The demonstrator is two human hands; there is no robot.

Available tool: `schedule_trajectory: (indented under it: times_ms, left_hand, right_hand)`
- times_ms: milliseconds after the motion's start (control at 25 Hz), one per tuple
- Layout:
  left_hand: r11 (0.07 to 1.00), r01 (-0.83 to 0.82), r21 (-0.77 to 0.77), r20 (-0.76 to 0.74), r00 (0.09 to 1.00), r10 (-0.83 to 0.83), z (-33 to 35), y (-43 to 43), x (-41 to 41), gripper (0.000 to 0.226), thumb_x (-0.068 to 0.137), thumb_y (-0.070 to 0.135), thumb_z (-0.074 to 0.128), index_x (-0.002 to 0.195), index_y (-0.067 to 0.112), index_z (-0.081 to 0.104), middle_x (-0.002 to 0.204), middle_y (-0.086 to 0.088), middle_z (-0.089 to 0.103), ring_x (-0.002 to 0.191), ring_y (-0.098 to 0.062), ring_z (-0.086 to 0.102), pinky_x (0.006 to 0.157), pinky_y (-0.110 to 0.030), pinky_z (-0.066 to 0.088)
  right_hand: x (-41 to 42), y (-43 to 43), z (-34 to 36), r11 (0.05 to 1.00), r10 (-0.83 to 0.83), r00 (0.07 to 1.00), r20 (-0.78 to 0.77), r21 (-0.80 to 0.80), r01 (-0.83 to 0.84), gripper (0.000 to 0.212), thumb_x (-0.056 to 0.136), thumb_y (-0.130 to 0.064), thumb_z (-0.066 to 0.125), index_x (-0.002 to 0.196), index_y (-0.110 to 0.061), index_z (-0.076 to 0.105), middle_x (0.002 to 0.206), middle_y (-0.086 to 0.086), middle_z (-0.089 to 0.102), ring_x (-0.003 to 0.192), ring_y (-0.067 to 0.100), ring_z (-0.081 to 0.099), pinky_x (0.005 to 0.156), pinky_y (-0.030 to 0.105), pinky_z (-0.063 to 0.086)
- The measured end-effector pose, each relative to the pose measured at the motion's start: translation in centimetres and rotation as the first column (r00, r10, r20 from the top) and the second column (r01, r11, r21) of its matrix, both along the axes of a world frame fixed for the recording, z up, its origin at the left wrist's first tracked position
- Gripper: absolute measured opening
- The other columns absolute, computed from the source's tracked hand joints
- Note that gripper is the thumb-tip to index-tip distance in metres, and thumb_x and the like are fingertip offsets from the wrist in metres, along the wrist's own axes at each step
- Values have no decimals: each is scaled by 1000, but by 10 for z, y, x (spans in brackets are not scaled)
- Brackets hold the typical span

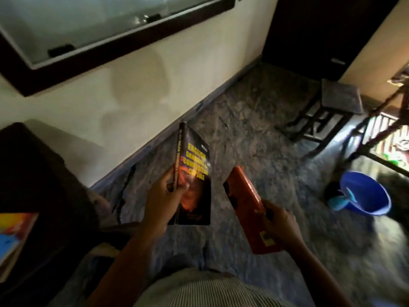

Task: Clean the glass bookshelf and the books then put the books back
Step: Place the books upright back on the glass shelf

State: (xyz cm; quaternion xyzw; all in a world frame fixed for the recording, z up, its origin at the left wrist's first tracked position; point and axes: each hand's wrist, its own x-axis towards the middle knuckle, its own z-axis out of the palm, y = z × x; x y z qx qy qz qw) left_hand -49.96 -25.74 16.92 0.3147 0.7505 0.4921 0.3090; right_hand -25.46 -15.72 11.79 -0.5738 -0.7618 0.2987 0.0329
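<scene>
My left hand (pixel 162 199) grips a dark book (pixel 194 173) with yellow title lettering by its spine, thumb across the front cover, holding it upright above the floor. To its right, my right hand (pixel 280 224) holds an orange-red book (pixel 247 209) by its lower edge, tilted with its top toward the left. The glass bookshelf (pixel 73 29) with a dark wooden frame hangs on the cream wall at the upper left, above both hands. More colourful books (pixel 13 235) lie at the far left edge.
A blue bucket (pixel 365 196) with a light blue mug in it stands on the mottled floor at the right. A dark stool (pixel 327 107) sits farther back right. Dark furniture (pixel 33 173) fills the left side. Railings show at the far right.
</scene>
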Motion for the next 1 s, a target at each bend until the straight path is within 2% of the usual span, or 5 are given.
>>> schedule_trajectory:
  times_ms: [240,560,800,920,1000]
  left_hand:
    - [971,89,-220,-173,976,-129,-60,115,2,47,82,23,68,127,17,57,110,-5,68,103,-22,63,89,-31,46]
    - [928,76,-365,-208,965,-161,-80,331,-44,46,93,21,56,138,15,46,124,-13,61,109,-29,59,94,-38,43]
    - [983,-72,-172,-339,941,10,-9,504,-87,45,94,23,51,138,15,44,119,-12,61,99,-26,61,75,-19,49]
    - [986,-152,73,-415,894,169,30,577,-117,50,91,23,56,139,17,42,116,-16,65,96,-28,65,85,-39,55]
    - [952,-203,228,-478,828,292,60,632,-145,50,90,19,59,137,13,44,112,-14,66,91,-18,63,76,-20,53]
  right_hand:
    - [62,113,-48,977,-167,973,157,-104,185,35,91,-43,50,124,-37,55,96,0,71,88,19,66,75,32,51]
    - [-12,361,-6,998,-54,997,50,-39,56,33,95,-38,46,127,-34,52,98,-1,69,75,9,60,67,22,38]
    - [-110,545,64,990,109,984,-145,100,-95,34,97,-36,44,130,-34,49,97,0,69,81,14,66,78,30,52]
    - [-164,625,100,961,226,929,-294,223,-163,36,96,-37,43,131,-30,49,98,1,70,76,9,65,72,20,50]
    - [-206,683,126,925,319,864,-389,326,-195,37,96,-36,43,130,-26,51,97,3,71,76,13,67,72,23,53]
